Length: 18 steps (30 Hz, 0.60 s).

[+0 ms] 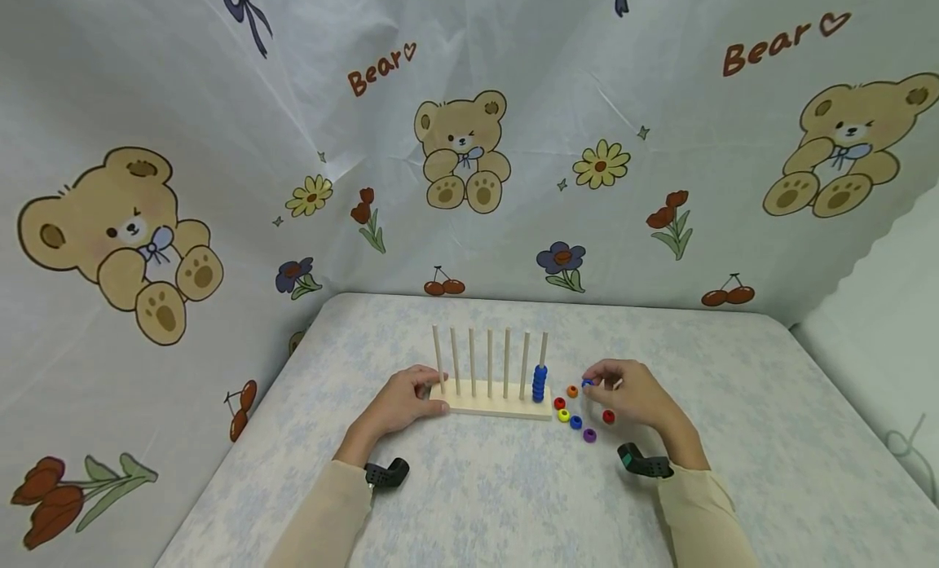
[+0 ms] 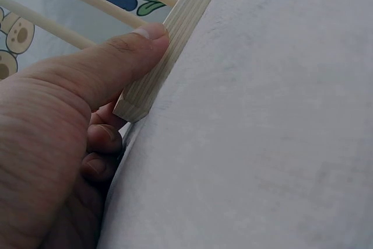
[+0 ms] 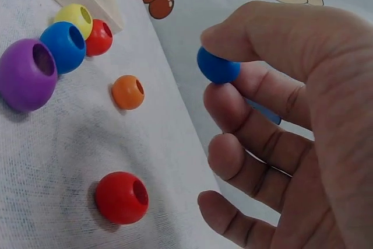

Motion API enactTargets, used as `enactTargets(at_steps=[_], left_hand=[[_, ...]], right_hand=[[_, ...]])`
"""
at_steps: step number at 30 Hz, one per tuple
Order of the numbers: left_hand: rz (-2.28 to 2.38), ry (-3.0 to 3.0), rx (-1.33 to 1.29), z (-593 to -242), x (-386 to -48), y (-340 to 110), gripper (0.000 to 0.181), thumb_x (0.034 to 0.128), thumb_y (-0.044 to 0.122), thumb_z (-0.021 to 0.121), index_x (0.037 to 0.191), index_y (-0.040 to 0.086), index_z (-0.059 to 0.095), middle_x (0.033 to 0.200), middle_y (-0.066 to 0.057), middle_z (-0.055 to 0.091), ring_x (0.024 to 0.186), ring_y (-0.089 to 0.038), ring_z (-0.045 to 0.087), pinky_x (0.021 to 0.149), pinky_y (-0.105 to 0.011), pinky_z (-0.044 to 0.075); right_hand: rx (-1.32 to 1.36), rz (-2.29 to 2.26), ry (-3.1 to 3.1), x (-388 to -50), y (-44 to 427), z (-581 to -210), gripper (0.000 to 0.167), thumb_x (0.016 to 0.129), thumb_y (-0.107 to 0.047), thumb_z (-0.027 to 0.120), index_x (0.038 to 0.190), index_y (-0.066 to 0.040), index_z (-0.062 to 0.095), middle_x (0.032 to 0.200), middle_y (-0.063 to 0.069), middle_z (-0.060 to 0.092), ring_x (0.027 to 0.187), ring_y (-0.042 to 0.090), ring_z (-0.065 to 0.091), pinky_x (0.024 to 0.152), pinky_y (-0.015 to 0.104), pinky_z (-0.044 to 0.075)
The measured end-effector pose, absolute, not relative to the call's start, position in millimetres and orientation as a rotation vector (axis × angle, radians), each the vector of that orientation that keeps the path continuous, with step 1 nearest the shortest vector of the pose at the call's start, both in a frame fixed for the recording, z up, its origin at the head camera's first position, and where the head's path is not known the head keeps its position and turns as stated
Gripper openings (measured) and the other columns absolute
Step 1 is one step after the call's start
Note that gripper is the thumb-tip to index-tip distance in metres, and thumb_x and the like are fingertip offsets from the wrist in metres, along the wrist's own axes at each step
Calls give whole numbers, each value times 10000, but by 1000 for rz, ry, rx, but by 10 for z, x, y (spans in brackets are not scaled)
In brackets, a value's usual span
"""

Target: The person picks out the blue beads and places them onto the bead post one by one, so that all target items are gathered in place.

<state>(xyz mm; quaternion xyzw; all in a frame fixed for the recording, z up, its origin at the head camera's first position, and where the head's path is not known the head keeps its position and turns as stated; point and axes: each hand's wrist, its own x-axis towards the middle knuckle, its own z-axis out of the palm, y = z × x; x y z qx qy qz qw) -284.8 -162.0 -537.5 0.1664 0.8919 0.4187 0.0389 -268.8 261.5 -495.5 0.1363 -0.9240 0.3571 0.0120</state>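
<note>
A pale wooden base with several upright pegs point(image 1: 491, 399) stands on the table; its rightmost peg carries a stack of blue beads point(image 1: 539, 384). My left hand point(image 1: 398, 401) grips the left end of the base. In the left wrist view the thumb point(image 2: 131, 51) lies along the base's edge point(image 2: 169, 56), with fingers curled beneath it. To the right of the base, my right hand point(image 1: 632, 391) pinches a blue bead point(image 3: 218, 66) between thumb and fingers, above the table. Whether the bead's hole faces the pegs is hidden.
Between base and right hand lie loose beads: orange point(image 1: 572, 391), yellow point(image 1: 563, 416), purple point(image 1: 590, 436), another blue point(image 1: 575, 422), one red point(image 1: 560, 403) near the base and another red point(image 1: 608, 417) below the right hand. A bear-printed cloth point(image 1: 528, 250) hangs behind the table point(image 1: 469, 503).
</note>
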Motion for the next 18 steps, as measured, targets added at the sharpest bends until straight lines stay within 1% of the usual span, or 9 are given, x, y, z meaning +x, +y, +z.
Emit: enactTargets(at_steps=[5, 9, 14, 18], left_hand=[[1281, 2731, 512, -5361, -2843, -1622, 513, 773, 455, 853, 1248, 323, 710, 1122, 150, 630, 785, -149, 485, 682, -287, 395], [1288, 2724, 512, -5358, -2838, -1622, 519, 771, 454, 855, 1250, 310, 713, 1117, 146, 632, 785, -148, 485, 683, -283, 395], [1286, 2729, 522, -5361, -2836, -1620, 530, 775, 460, 850, 1258, 291, 713, 1129, 131, 638, 783, -148, 484, 677, -282, 391], [1281, 2732, 516, -5364, -2843, -1620, 519, 774, 457, 852, 1251, 305, 714, 1133, 135, 638, 784, -144, 485, 679, -282, 393]], right_hand=[[372, 1048, -2836, -2677, 2589, -4893, 160, 894, -227, 756, 1029, -141, 748, 876, -3, 681, 798, 181, 553, 615, 269, 452], [335, 1020, -2789, -2657, 2573, -4829, 186, 902, -208, 753, 1068, -125, 750, 933, 19, 713, 816, 184, 558, 631, 262, 453], [327, 1008, -2717, -2631, 2553, -4756, 208, 915, -181, 737, 1104, -95, 749, 979, 67, 723, 806, 192, 566, 603, 255, 444], [327, 991, -2653, -2619, 2537, -4721, 233, 927, -200, 725, 1129, -87, 747, 991, 90, 714, 802, 196, 561, 602, 255, 439]])
